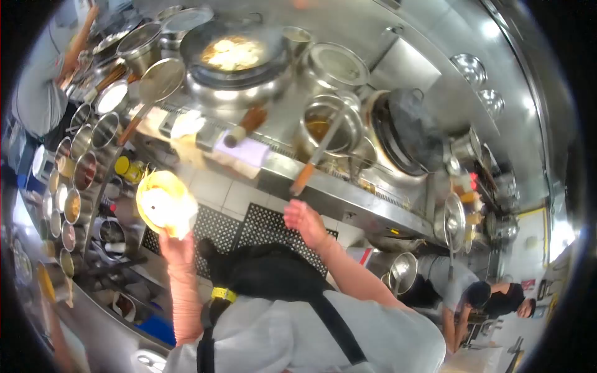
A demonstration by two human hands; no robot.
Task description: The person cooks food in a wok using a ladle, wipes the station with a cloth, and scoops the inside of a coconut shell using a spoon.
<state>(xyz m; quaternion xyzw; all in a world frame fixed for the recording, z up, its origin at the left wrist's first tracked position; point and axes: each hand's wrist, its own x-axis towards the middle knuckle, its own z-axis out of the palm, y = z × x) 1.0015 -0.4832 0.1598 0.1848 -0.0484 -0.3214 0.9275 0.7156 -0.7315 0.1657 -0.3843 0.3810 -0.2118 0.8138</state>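
Here's the left hand [178, 247], fingers pinching the edge of a pale bowl [163, 205] above the floor mats [211, 225], contents lost in glare: a carrying step, by the look of it. The right hand [303, 222] hangs empty, fingers loosely extended, near a wooden handle [303, 179]; the next move calls for keeping that bowl level. Beyond, on the surface [281, 113], a wok [193, 55] holds food.

Left forearm [185, 304] was extended forward, left hand [178, 248] clenched in a grip. Right forearm [356, 268] angled inward; right hand [305, 225] was unclenched, fingers [296, 212] slightly curled.
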